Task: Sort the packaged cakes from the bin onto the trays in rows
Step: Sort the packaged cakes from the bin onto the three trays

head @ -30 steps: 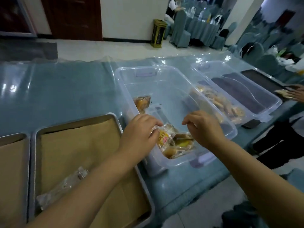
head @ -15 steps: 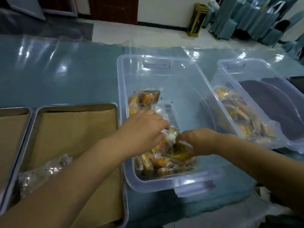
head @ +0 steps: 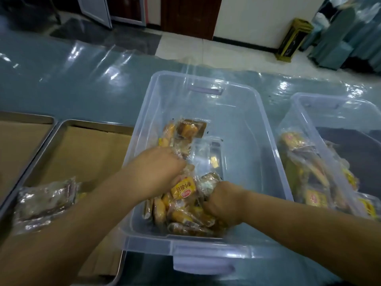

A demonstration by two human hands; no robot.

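A clear plastic bin (head: 268,153) stands on the table in front of me, with several packaged cakes (head: 185,215) heaped at its near left end. My left hand (head: 156,170) is down in the bin, fingers curled around a yellow-labelled cake packet (head: 183,189). My right hand (head: 222,201) is buried in the same heap, closed on wrapped cakes; its fingers are hidden among the wrappers. A metal tray (head: 61,129) lined with brown paper lies left of the bin, and a few wrapped cakes (head: 45,201) rest at its near left corner.
A second tray (head: 26,118) adjoins the first at the far left. Another clear bin (head: 350,120) with packaged cakes stands to the right. The table carries a shiny teal plastic cover (head: 82,83). A gold waste bin (head: 292,40) and covered chairs stand beyond the table.
My view has shifted left and closer to the bin. Both hands have gone deeper into the cake heap, the right one sinking among the wrappers. The left hand has closed around a yellow-labelled packet.
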